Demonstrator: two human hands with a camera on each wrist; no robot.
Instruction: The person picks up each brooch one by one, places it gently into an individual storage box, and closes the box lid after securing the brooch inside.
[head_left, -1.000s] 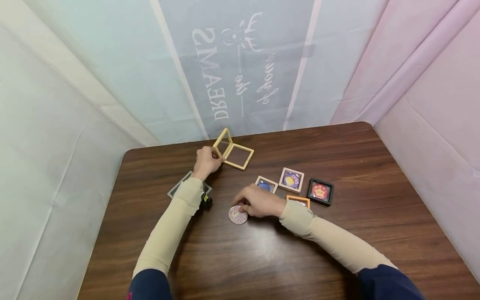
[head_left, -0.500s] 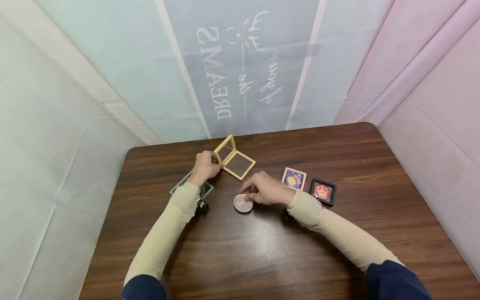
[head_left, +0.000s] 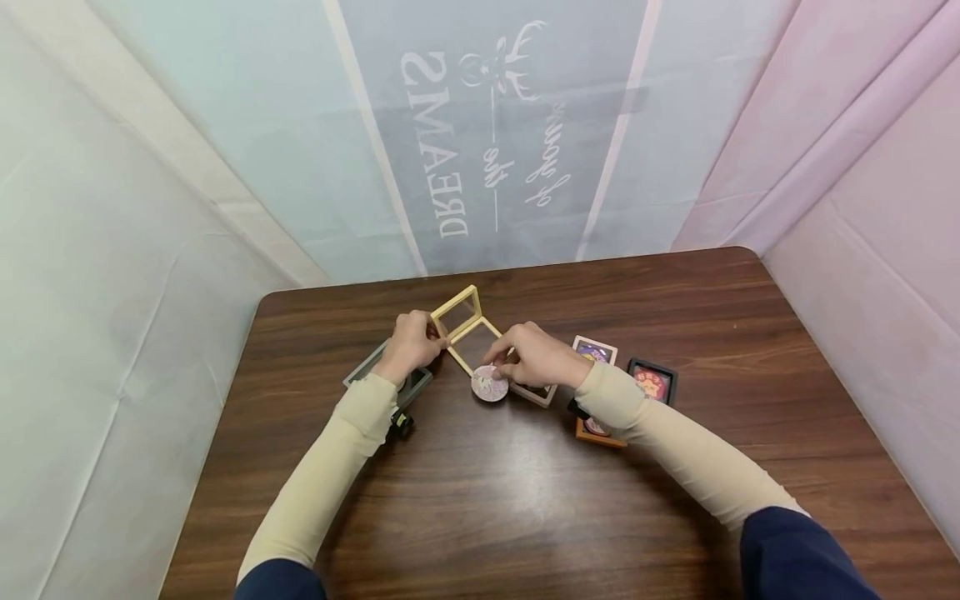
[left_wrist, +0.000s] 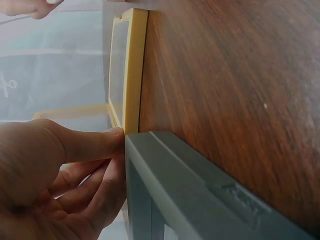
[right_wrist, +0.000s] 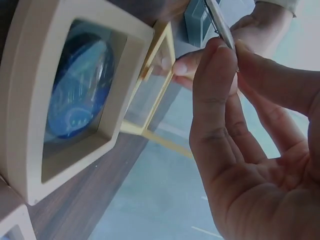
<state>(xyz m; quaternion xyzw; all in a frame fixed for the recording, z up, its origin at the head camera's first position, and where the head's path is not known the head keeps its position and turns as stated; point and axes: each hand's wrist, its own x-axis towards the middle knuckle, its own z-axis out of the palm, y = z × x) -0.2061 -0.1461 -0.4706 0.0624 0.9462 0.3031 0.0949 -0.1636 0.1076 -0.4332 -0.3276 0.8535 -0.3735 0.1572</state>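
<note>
A yellow display frame point(head_left: 455, 298) stands open on the table, its clear-windowed lid raised. My left hand point(head_left: 410, 346) pinches its left corner near the hinge; in the left wrist view the thumb presses the yellow edge point(left_wrist: 134, 70). Between thumb and fingers my right hand point(head_left: 534, 358) holds a round pinkish button badge point(head_left: 489, 386), picture side up, over the near edge of the open frame. The right wrist view shows the badge edge-on point(right_wrist: 222, 22), with a metal pin on its back. The right hand hides part of the frame's lower half.
A grey frame point(head_left: 415, 388) lies under the left wrist. Close to the right hand is a pale frame point(right_wrist: 25, 75) with a blue badge inside. Further right are a pink frame point(head_left: 613, 354), a black frame point(head_left: 672, 386) and an orange frame point(head_left: 600, 440), each holding a badge.
The yellow frame has come nearer and turned, with my left hand still on its corner. My right hand has carried the badge away from me, up to the frame's near edge.
</note>
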